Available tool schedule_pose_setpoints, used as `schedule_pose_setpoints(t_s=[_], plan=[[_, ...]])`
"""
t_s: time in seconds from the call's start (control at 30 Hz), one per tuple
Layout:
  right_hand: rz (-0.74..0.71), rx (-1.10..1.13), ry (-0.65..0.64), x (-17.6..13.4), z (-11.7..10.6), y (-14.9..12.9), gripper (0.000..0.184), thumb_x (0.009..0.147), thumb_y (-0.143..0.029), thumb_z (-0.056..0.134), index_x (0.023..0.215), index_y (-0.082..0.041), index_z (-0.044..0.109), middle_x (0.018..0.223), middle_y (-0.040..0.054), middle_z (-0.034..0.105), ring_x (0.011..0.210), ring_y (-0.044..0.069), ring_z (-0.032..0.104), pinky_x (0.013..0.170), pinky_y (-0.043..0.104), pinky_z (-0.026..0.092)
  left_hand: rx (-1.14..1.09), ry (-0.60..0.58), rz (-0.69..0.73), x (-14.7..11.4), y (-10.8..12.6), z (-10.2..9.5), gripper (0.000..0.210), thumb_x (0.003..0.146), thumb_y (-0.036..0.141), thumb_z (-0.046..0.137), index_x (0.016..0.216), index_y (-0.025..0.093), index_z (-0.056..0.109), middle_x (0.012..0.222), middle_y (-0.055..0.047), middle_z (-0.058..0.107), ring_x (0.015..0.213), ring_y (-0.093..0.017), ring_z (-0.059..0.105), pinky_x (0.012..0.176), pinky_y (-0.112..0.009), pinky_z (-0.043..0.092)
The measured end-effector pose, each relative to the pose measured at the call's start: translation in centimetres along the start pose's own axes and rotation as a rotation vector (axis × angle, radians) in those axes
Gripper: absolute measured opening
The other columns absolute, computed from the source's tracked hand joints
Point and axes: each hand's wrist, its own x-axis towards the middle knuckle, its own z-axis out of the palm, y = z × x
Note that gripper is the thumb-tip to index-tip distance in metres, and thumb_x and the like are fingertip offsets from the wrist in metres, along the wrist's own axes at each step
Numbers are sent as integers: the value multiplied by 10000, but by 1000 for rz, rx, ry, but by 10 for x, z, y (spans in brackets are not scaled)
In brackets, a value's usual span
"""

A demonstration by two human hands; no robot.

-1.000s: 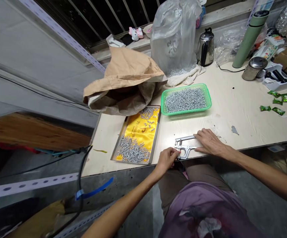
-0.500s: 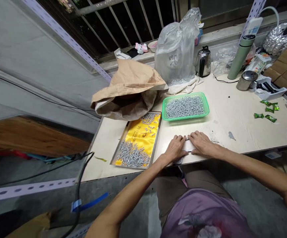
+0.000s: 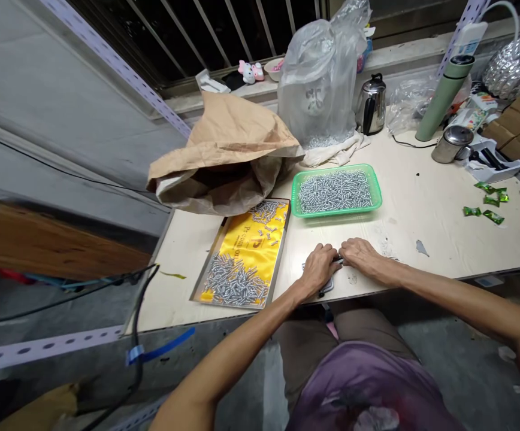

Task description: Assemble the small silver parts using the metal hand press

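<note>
Close together at the table's front edge, my left hand (image 3: 319, 267) and my right hand (image 3: 362, 257) both have their fingers bent and pinched. A thin, dark-edged metal-looking piece (image 3: 339, 260) spans the small gap between them, its ends hidden by the fingers. Under my left hand lies a flat grey plate-like thing (image 3: 327, 286), mostly covered. Beyond the hands stands a green plastic basket (image 3: 336, 214) full of small silver screws (image 3: 334, 191). To the left, a shallow tray (image 3: 278, 263) lined with yellow cloth (image 3: 254, 242) bears more loose screws (image 3: 235, 281).
An open brown paper bag (image 3: 237, 134) overhangs the tray's far end. Behind the basket are a clear plastic bag (image 3: 316, 84), a white cloth (image 3: 336, 151) and a steel kettle (image 3: 372, 105). A green flask (image 3: 444, 99), a metal canister (image 3: 452, 143) and green wrapped sweets (image 3: 492, 216) occupy the right side.
The pale flat face that showed between my hands is no longer visible; only a thin dark edge shows there now. My fingers have drawn closer together. The view has shifted slightly.
</note>
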Motion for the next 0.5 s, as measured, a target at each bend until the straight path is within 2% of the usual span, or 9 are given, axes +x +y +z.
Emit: schedule_pose_setpoints(t_s=[0.17, 0.27, 0.37, 0.4, 0.5], plan=[[66, -39, -41, 6, 9, -2, 137, 914, -164, 519, 903, -134, 652, 891, 100, 643, 883, 217, 562, 750, 308, 399, 26, 5, -41, 4, 1, -4, 113, 836, 257, 635, 916, 177, 633, 957, -69, 600, 987, -244, 517, 824, -356, 458], [87, -59, 26, 4, 12, 3, 184, 877, -208, 599, 1027, -110, 637, 982, 122, 633, 958, 240, 551, 798, 320, 424, 46, 83, -69, 3, 0, 2, 233, 817, 264, 658, 1027, 171, 622, 1022, -81, 614, 1011, -253, 533, 862, -379, 471], [29, 11, 97, -1, 8, 21, 444, 801, -337, 707, 1165, -113, 587, 1077, 135, 609, 994, 261, 546, 812, 334, 455, 50, 218, -60, -5, 3, 19, 364, 832, 237, 630, 1179, 158, 555, 1219, -122, 581, 1129, -272, 521, 956, -419, 448], [-7, 54, 109, -3, 6, 28, 475, 802, -380, 702, 1186, -130, 578, 1086, 128, 605, 986, 258, 553, 810, 336, 464, 50, 265, -36, -10, 5, 27, 374, 850, 226, 603, 1211, 159, 533, 1283, -136, 552, 1186, -280, 500, 990, -438, 429], [-27, 125, 204, -1, -5, 40, 379, 884, -374, 592, 1194, -157, 587, 1085, 118, 605, 970, 247, 566, 836, 355, 466, 42, 376, 93, -23, 18, 53, 374, 905, 270, 524, 1267, 183, 488, 1384, -149, 485, 1329, -298, 397, 1054, -497, 370]])
